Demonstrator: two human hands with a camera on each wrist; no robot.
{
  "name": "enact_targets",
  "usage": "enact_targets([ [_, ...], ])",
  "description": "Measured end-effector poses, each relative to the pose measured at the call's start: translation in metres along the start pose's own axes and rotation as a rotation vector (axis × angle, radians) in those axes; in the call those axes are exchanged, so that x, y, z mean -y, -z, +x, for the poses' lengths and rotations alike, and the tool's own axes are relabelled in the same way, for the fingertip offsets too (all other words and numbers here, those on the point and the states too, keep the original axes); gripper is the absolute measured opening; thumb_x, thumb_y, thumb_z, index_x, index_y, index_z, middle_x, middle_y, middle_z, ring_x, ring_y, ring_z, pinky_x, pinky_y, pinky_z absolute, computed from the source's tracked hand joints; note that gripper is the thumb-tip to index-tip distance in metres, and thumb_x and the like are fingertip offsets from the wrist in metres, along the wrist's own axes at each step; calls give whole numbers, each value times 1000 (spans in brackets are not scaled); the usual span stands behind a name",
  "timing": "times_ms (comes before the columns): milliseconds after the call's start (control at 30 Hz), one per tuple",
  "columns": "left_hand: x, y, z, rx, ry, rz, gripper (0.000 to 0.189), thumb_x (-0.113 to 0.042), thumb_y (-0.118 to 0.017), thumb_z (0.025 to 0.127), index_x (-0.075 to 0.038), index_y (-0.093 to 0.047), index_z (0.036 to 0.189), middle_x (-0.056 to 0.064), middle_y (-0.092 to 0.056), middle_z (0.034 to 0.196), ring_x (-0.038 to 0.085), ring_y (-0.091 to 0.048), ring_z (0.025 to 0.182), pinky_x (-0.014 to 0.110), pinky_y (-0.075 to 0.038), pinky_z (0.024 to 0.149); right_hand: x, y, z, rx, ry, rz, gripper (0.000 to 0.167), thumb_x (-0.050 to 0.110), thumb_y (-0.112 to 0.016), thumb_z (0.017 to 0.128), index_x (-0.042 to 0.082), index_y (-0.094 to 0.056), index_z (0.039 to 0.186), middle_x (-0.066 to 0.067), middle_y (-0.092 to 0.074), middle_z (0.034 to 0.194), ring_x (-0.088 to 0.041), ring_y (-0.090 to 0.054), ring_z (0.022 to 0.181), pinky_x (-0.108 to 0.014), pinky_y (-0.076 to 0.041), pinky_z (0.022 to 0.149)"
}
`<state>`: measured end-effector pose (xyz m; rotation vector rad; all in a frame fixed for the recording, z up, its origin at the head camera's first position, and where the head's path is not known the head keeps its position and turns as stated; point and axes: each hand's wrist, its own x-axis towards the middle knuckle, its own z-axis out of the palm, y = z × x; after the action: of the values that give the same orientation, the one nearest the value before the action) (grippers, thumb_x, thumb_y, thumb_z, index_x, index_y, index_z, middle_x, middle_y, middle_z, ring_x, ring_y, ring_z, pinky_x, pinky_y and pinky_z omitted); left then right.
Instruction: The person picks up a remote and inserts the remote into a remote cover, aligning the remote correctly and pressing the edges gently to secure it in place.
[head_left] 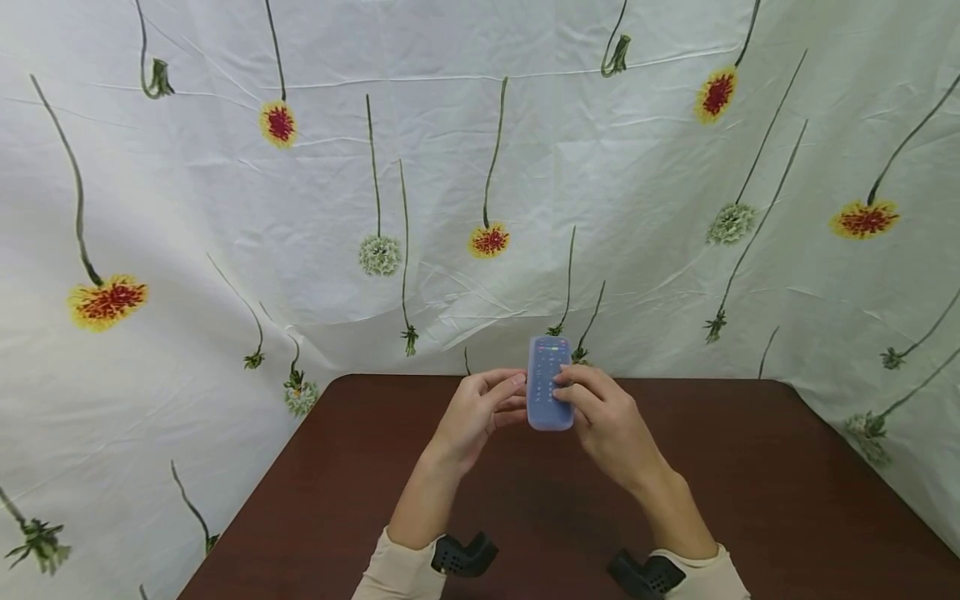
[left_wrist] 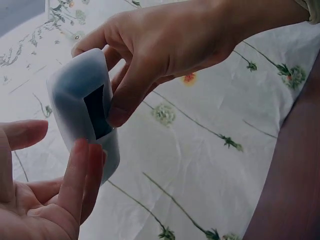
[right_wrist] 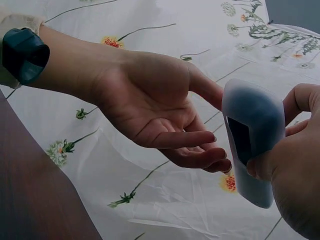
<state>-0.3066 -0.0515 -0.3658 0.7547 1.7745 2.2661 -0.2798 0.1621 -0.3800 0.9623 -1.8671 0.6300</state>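
A remote control in a translucent blue cover stands upright above the table, its buttons facing the head camera. My right hand pinches its right side, fingertips over the buttons and thumb on the back. In the left wrist view, the back of the remote shows a dark rectangular opening in the cover, beside the right thumb. My left hand is at the remote's left edge with loosely extended fingers. In the right wrist view its thumb meets the edge of the remote; whether it presses there I cannot tell.
Beneath the hands lies a dark brown table with rounded far corners. A white cloth printed with flowers hangs behind and around it. Black wrist cameras sit on the cuffs of both light sleeves.
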Motion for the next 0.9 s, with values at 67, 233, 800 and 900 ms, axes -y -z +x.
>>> enact_targets([
  [67, 1, 1, 1, 6, 25, -13, 43, -15, -58, 106, 20, -56, 132, 15, -70, 111, 17, -72, 93, 31, -59, 83, 0, -1, 0, 10, 0, 4, 37, -27, -69, 76, 2, -70, 99, -14, -66, 116, -34, -65, 109, -37, -53, 96],
  [233, 4, 0, 1, 29, 36, -9, 41, -10, -62, 104, 19, -57, 131, 19, -71, 114, 18, -73, 94, 35, -59, 84, 2, -2, 0, 27, 6, -3, 36, -26, -72, 76, 3, -70, 97, -14, -66, 116, -34, -64, 109, -42, -54, 93],
  [800, 1, -5, -2, -10, -49, -12, 37, 0, -64, 97, 20, -57, 128, 16, -73, 106, 17, -73, 91, 32, -60, 74, 4, -1, 3, -83, -118, 96, 46, -22, -83, 72, 1, -73, 110, -15, -64, 122, -34, -63, 113, -21, -46, 101],
  [900, 1, -4, -3, -10, -90, 28, 36, 0, -65, 97, 18, -59, 127, 18, -73, 106, 18, -73, 90, 33, -61, 75, 6, -2, 4, -88, -215, 180, 57, -23, -82, 73, -3, -69, 125, -17, -61, 129, -32, -65, 113, -24, -52, 95],
])
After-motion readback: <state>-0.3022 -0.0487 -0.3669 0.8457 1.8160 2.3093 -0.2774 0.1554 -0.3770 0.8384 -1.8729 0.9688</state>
